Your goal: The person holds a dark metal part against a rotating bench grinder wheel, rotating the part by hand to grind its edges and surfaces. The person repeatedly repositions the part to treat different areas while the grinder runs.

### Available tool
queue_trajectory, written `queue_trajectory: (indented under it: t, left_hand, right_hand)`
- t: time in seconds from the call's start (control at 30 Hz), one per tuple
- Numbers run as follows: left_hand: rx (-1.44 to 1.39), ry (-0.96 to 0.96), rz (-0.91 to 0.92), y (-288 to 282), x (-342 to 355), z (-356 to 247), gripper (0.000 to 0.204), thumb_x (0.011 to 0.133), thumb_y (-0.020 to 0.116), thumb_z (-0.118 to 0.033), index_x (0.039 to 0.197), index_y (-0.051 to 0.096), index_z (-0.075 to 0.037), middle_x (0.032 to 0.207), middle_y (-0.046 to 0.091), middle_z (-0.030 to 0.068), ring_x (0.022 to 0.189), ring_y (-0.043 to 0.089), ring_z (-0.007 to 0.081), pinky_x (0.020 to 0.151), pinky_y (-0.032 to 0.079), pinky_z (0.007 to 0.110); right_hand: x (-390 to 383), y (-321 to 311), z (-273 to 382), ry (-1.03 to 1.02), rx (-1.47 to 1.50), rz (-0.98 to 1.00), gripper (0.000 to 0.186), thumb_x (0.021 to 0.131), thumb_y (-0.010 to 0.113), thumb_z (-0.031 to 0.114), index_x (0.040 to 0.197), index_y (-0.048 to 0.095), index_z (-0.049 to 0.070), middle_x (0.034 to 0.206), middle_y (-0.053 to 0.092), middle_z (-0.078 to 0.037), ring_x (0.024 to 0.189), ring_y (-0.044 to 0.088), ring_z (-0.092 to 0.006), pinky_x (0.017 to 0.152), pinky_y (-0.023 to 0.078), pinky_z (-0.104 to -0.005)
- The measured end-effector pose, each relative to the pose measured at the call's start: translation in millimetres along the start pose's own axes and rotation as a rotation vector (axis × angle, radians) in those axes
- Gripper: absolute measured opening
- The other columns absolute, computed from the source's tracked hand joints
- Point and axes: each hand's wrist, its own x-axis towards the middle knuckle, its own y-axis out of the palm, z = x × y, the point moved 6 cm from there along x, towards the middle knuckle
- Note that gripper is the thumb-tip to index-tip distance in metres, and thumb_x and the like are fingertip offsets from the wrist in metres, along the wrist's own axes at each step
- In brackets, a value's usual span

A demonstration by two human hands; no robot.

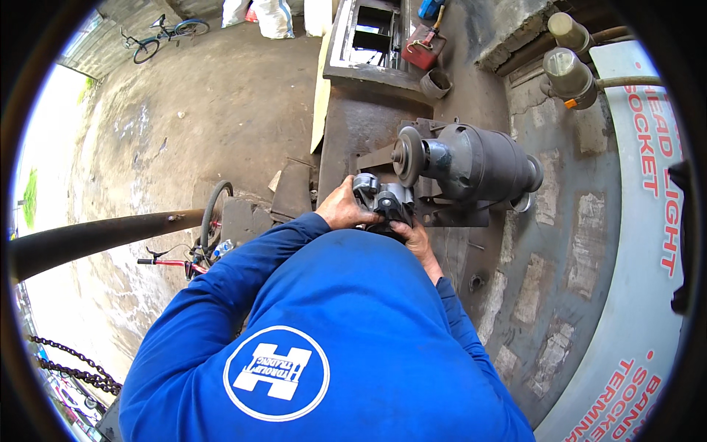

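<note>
My left hand (342,204) has its fingers closed on the left side of a dark and silver cast metal part (392,197). My right hand (414,238) grips the same part from below on the right. Just beyond the part, a bench grinder (482,168) with a round wheel (409,155) at its left end sits on a metal plate (457,217). Whether the part touches the wheel, I cannot tell. My body hides the part's lower end.
A rusty pole (110,236) crosses the left, with chains (77,376) below it and a red bicycle (177,263). Behind stand a red container (421,50), a small bucket (436,82), white sacks (276,18) and another bicycle (166,37). A sign board (633,221) lines the right.
</note>
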Motion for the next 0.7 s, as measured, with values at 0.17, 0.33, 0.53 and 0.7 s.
queue_trajectory:
  t: [0.17,0.33,0.53,0.7]
  left_hand:
    - [0.019,-0.035,-0.016,-2,2,1,0.099,0.063,0.095,-0.040,0.134,0.049,0.011,0.122,0.065,0.0289,0.119,0.065,0.0371,0.105,0.050,0.041]
    - [0.046,-0.012,-0.051,-5,14,1,0.097,0.063,0.095,-0.046,0.125,0.050,0.015,0.113,0.068,0.0339,0.110,0.069,0.0400,0.098,0.054,0.040]
    - [-0.007,-0.033,-0.058,-2,10,6,0.098,0.063,0.096,-0.042,0.129,0.049,0.013,0.118,0.067,0.0323,0.115,0.068,0.0377,0.102,0.052,0.040]
    - [0.014,0.036,-0.066,3,-1,4,0.099,0.062,0.096,-0.041,0.129,0.048,0.014,0.115,0.068,0.0330,0.113,0.069,0.0395,0.101,0.053,0.041]
  right_hand:
    - [4,3,-2,0.049,0.091,0.017,0.056,0.087,0.077,0.023,0.134,0.061,-0.003,0.120,0.069,-0.012,0.105,0.068,-0.0224,0.095,0.055,-0.0357]
    - [16,4,-3,0.193,0.196,0.073,0.051,0.088,0.076,0.021,0.132,0.062,-0.001,0.116,0.071,-0.012,0.097,0.072,-0.0231,0.090,0.059,-0.0362]
    - [16,0,-5,0.147,0.160,0.081,0.053,0.088,0.077,0.021,0.134,0.061,-0.002,0.116,0.071,-0.013,0.099,0.071,-0.0231,0.091,0.058,-0.0360]
    - [4,-5,-7,0.063,0.028,0.025,0.061,0.087,0.079,0.023,0.137,0.057,-0.003,0.119,0.070,-0.012,0.104,0.068,-0.0218,0.094,0.054,-0.0343]
